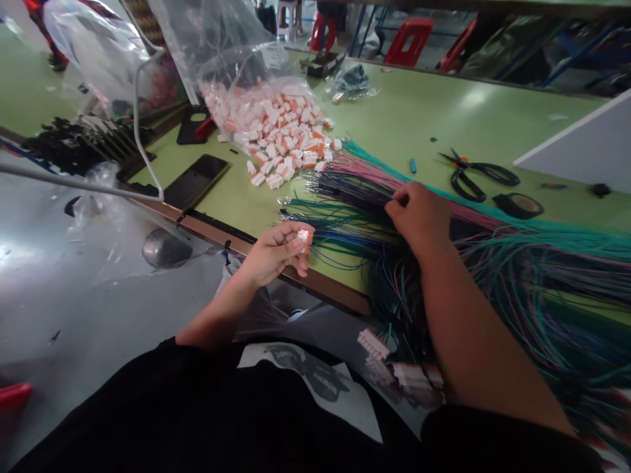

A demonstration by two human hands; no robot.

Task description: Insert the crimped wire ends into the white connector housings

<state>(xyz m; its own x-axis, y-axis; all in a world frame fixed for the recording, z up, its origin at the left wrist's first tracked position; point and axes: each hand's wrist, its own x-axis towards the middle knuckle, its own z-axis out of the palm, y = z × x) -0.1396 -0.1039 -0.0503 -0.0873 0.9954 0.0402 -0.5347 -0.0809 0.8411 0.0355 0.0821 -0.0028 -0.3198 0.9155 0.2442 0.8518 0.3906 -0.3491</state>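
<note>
My left hand (280,253) is closed around a small white and orange connector (303,237), held just off the table's near edge with thin wires trailing from it. My right hand (418,215) rests on a thick spread of green, blue and pink wires (517,263), fingers curled and pinching into the strands. A pile of white and orange connectors (280,141) spills from a clear plastic bag (231,46) on the green table (424,112). Finished connectors on wires (394,368) hang over my lap.
Black scissors (478,176) and a roll of black tape (518,205) lie right of the wires. A dark phone (196,180) sits near the left table edge, beside black parts (73,141). A grey board (586,148) lies at far right. Red stools (411,39) stand behind the table.
</note>
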